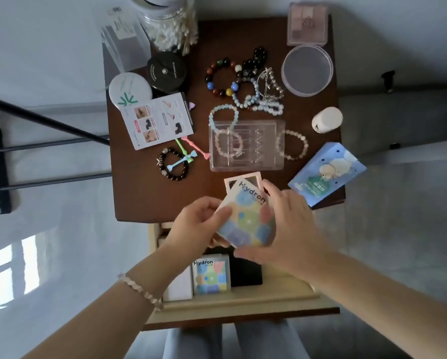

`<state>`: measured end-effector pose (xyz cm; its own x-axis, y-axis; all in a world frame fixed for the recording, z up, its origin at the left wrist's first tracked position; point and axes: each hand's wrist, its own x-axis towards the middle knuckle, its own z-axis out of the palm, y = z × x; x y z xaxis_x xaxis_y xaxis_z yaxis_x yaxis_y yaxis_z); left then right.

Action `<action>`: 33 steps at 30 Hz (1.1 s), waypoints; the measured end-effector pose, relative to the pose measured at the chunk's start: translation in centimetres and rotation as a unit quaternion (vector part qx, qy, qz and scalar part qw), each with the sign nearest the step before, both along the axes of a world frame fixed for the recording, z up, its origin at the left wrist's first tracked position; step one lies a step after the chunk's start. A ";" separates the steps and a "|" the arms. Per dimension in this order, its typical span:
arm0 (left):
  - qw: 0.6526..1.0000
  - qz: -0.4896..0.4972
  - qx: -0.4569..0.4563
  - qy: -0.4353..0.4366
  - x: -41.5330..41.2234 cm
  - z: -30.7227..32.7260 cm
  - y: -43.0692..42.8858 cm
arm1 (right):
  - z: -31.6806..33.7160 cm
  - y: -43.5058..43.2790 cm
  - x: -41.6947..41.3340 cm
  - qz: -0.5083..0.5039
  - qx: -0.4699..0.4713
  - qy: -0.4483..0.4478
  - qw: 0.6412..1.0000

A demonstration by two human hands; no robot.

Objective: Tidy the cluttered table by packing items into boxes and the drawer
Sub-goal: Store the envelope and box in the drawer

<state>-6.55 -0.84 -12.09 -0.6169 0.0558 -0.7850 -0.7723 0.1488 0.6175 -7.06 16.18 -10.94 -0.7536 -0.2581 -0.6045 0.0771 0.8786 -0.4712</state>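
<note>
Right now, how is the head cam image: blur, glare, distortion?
Head view: soft, even daylight, no hard shadows on the table; bright window patch on the floor lower left; mild sheen on the clear tray; mild wide-angle stretch toward the corners; right hand slightly smeared, yet the held Hydron box print reads clearly.

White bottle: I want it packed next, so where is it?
In the head view the white bottle sits near the table's right edge, between the clear round tub farther back and the blue box nearer the person.
</note>
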 end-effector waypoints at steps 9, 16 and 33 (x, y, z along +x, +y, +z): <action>0.964 -0.252 -0.027 -0.083 7.4 -3.9 -1.7 | -5.6 2.7 5.3 -0.135 -0.169 -0.309 0.926; 0.813 -0.518 -0.261 0.050 9.1 -8.8 -1.2 | -13.3 4.0 6.3 -0.020 -0.004 -0.208 0.978; 0.904 -0.371 -0.207 -0.042 7.2 -8.1 -2.2 | -10.9 1.5 6.8 0.148 0.089 -0.149 0.974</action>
